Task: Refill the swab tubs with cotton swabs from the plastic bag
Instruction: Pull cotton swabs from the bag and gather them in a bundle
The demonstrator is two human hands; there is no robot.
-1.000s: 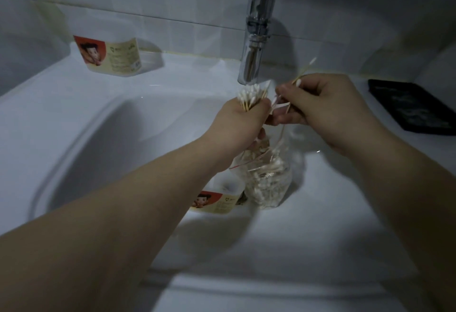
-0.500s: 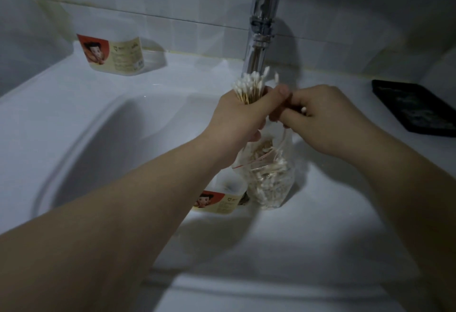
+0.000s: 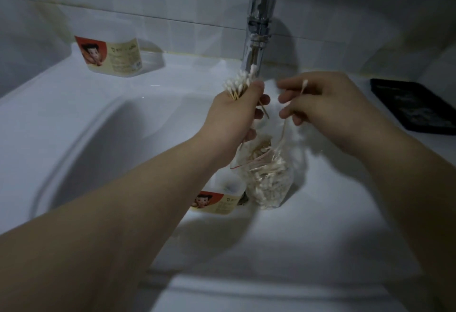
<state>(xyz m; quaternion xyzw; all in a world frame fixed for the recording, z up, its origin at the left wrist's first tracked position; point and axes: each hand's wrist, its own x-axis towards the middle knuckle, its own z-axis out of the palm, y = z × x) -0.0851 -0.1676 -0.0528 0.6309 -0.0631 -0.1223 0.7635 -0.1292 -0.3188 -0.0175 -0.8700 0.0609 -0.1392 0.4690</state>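
The left hand (image 3: pixel 237 112) is raised above the sink basin (image 3: pixel 123 139), at the 6 o'clock side of the faucet (image 3: pixel 259 28). Its fingers are curled round a bundle of cotton swabs (image 3: pixel 238 83), which is held upright with the white tips uppermost. One stick protrudes below the thumb at a slant.

The right hand (image 3: pixel 320 104) is positioned at 3 o'clock from the left hand, apart from it. A single swab (image 3: pixel 304 86) is pinched between its thumb and forefinger, tip up; the remaining fingers are loosely bent.

The plastic bag (image 3: pixel 269 178), partly filled with swabs, is located at 6 o'clock below both hands, inside the basin. Whether its upper edge is held by either hand cannot be told.

One swab tub (image 3: pixel 217 203) is touching the bag at its 9 o'clock side. A second tub (image 3: pixel 111 56) is placed on the sink ledge at 10 o'clock, against the tiled wall. A black tray (image 3: pixel 414 104) is located at 3 o'clock on the ledge.
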